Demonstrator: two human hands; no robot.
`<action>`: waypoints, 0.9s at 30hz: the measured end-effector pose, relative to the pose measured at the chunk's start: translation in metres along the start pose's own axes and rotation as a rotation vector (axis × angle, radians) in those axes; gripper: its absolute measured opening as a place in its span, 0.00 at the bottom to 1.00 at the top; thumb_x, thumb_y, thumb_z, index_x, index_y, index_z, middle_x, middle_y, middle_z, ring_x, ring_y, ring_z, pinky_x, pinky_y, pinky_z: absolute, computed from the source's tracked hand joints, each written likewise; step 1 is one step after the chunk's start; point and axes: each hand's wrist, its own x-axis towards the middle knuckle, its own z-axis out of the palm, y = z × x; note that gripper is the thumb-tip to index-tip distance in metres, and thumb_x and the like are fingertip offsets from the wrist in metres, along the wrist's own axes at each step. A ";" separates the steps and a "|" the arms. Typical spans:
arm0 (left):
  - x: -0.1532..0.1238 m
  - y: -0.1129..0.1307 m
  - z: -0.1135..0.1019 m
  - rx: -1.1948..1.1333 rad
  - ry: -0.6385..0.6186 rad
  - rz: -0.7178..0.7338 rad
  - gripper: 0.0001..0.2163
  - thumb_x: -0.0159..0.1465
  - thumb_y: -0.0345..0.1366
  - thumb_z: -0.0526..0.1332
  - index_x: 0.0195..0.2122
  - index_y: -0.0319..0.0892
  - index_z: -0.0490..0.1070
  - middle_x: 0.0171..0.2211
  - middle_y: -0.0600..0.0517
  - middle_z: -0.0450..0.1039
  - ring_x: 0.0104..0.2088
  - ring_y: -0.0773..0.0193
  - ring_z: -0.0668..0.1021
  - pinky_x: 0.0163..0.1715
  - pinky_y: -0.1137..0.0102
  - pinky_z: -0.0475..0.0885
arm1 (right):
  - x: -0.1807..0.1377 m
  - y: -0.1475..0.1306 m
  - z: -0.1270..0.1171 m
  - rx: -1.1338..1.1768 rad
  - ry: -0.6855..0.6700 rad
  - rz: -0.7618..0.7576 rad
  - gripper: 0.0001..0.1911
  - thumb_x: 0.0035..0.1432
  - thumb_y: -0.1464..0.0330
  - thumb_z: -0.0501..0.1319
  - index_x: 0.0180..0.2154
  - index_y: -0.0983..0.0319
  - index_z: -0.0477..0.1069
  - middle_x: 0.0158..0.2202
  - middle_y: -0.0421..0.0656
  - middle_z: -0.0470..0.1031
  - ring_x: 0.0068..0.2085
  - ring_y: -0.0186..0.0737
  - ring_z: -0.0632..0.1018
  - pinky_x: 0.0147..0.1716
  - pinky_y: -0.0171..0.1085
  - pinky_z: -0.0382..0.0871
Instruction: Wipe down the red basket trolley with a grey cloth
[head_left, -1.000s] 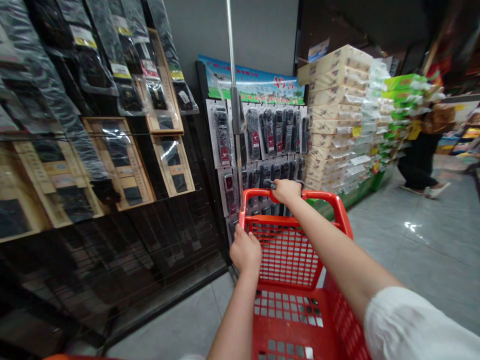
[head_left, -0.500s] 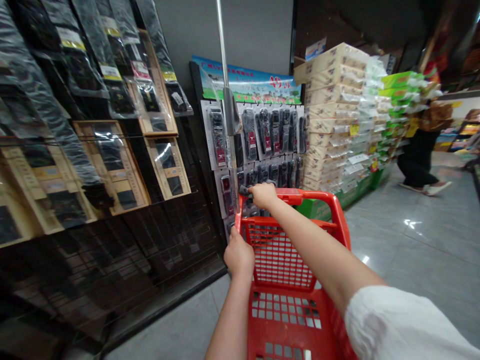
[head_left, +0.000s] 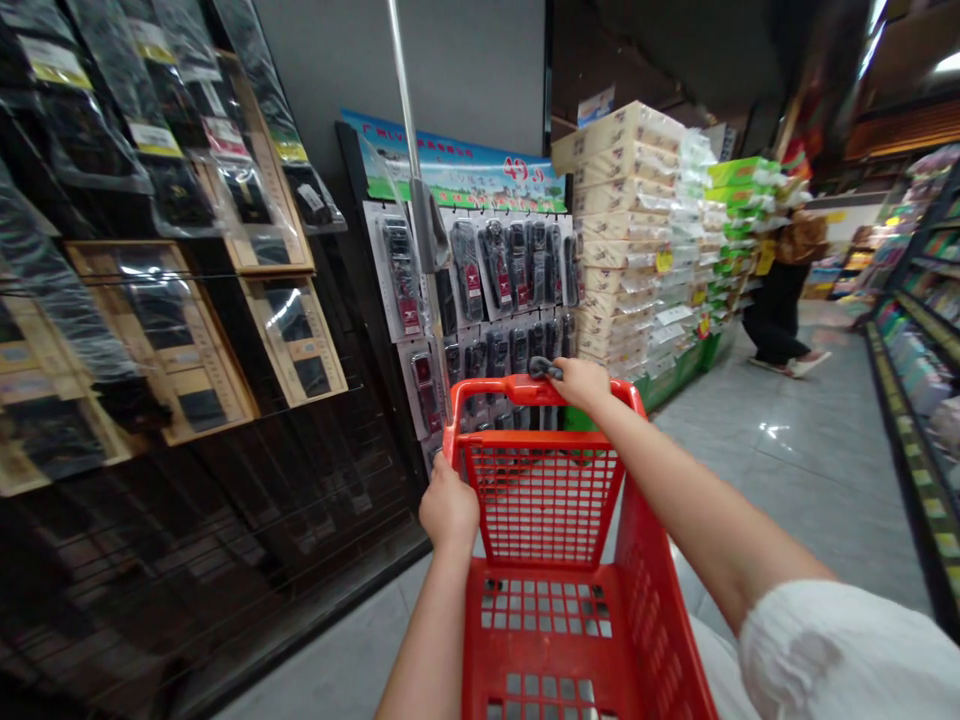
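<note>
A red plastic shopping cart [head_left: 551, 620] with a grid-like basket stands right in front of me. My left hand [head_left: 450, 505] is closed around the left side of its frame. At the cart's top bar [head_left: 487, 388], my right hand [head_left: 586, 384] is closed on a bunched dark grey cloth [head_left: 545, 368], which sticks out to the left of the fingers and rests on the bar. A thin metal pole [head_left: 405, 110] with a grey clip rises behind the cart's left corner; its lower end is hidden.
Packaged belts [head_left: 292, 340] hang on a dark rack to the left. Behind the cart stands a belt display [head_left: 469, 270] with a blue sign. Stacked cartons [head_left: 622, 230] line the aisle. A person [head_left: 780, 290] walks farther off, and shelves [head_left: 922, 330] run along the right.
My right hand has slid the grey cloth rightward along the cart's top bar, from its left corner. The view has turned right, showing more of the right-hand shelves.
</note>
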 end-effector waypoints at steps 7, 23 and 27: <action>0.002 -0.003 -0.005 -0.003 0.001 -0.031 0.18 0.66 0.32 0.47 0.56 0.44 0.60 0.48 0.41 0.76 0.41 0.49 0.81 0.32 0.63 0.70 | -0.023 0.090 0.001 0.005 -0.067 -0.252 0.22 0.57 0.76 0.56 0.51 0.56 0.74 0.56 0.46 0.71 0.57 0.43 0.69 0.53 0.40 0.61; 0.003 -0.005 -0.002 -0.019 0.003 0.012 0.15 0.65 0.32 0.47 0.53 0.43 0.62 0.45 0.42 0.77 0.40 0.47 0.80 0.31 0.62 0.70 | -0.176 0.041 -0.004 -0.087 -0.133 -0.264 0.14 0.56 0.72 0.55 0.43 0.58 0.74 0.42 0.45 0.77 0.49 0.47 0.71 0.46 0.44 0.57; 0.002 -0.004 -0.003 -0.013 0.007 -0.001 0.15 0.66 0.32 0.47 0.53 0.42 0.62 0.45 0.42 0.77 0.40 0.48 0.81 0.30 0.63 0.70 | -0.163 0.034 -0.012 0.093 -0.138 -0.239 0.14 0.59 0.70 0.54 0.45 0.57 0.74 0.41 0.44 0.78 0.44 0.43 0.74 0.43 0.40 0.61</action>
